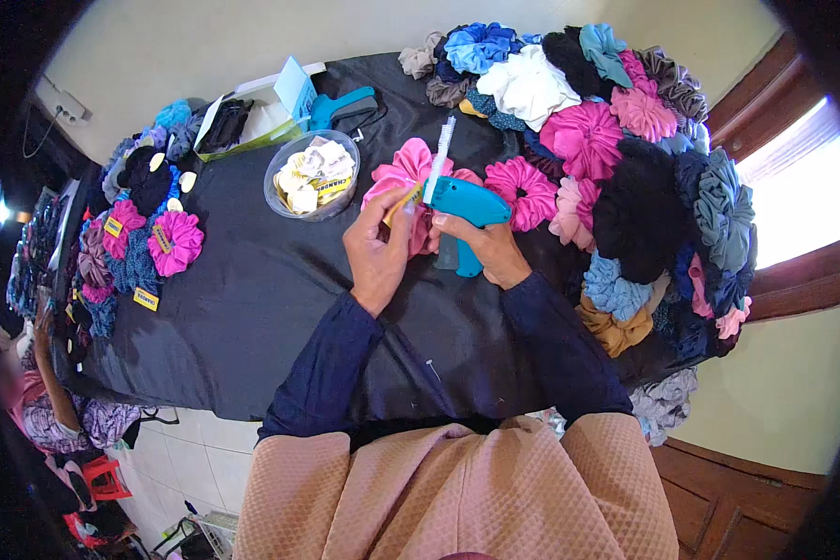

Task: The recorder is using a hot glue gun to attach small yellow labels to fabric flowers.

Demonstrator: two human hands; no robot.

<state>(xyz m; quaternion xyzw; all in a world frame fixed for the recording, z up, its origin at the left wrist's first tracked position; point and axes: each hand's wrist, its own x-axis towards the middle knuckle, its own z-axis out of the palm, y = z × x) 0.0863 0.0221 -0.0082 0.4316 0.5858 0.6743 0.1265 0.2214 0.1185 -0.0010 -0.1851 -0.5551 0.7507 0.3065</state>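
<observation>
My right hand (pixel 486 248) is closed around a teal tagging gun (pixel 462 199), with a strip of clear plastic fasteners (pixel 441 150) standing up from its top. A yellow paper tag (pixel 402 204) is pinched in the fingers of my left hand (pixel 378 248), close to the gun's front end. Behind and between both hands is a pink fabric scrunchie (pixel 411 162), partly hidden by them; how it is held cannot be told. Just left of it stands a round clear plastic tub (pixel 273 183) of white and yellow tags. A magenta scrunchie (pixel 520 192) lies right of the gun.
A large heap of untagged-looking scrunchies (pixel 588 140) covers the right side of the black-covered table (pixel 252 308). Tagged scrunchies (pixel 177 243) are piled at the left. Near the back are an open box (pixel 252 143) and a second teal gun (pixel 339 105). Another person (pixel 49 399) sits far left.
</observation>
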